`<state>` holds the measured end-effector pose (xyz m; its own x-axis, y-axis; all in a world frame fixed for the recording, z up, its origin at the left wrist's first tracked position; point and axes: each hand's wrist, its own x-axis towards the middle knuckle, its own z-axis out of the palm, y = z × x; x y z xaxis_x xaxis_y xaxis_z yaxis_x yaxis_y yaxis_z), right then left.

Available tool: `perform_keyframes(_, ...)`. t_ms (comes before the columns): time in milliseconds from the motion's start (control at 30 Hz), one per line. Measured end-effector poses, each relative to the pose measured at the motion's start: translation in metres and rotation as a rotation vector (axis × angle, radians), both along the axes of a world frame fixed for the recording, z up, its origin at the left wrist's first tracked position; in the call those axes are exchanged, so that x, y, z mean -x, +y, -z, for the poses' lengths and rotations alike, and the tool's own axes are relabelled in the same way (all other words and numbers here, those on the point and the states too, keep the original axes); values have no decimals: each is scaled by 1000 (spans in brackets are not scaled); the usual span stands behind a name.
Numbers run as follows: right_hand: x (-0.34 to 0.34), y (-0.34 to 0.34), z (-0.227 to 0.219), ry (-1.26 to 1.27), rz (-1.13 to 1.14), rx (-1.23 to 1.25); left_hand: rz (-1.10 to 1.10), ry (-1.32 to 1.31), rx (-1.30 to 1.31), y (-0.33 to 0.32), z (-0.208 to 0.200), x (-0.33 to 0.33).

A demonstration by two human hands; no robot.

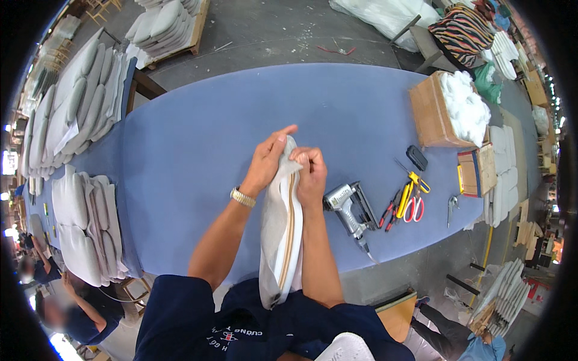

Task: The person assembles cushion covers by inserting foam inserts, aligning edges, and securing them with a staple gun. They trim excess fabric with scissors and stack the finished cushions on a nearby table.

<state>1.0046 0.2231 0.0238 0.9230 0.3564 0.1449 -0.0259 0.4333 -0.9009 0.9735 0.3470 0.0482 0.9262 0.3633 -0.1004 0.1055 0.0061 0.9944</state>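
A pale grey seat cushion with a thin wooden edge stands on end between my arms, its lower end against my body. My left hand grips its top from the left, wearing a metal watch at the wrist. My right hand pinches the fabric at the top from the right. Both hands are over the long blue-covered table.
A pneumatic stapler lies just right of my right hand, with pliers and scissors beyond. A cardboard box of white stuffing stands at the far right. Stacks of pale cushions line the left edge. People sit at lower left.
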Motion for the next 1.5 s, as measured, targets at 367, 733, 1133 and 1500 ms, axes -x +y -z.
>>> perform_keyframes(367,15,-10,2,77,40,-59,102,68,-135,-5,-6,-6)
perform_keyframes(733,28,-191,59,-226,239,1428,80,1,-139,-11,-4,-3)
perform_keyframes(1133,-29,-172,2,217,-170,1022,49,-37,-116,-11,3,6)
perform_keyframes(1500,-88,-68,-143,-276,-670,1187,61,-76,-123,-8,8,6)
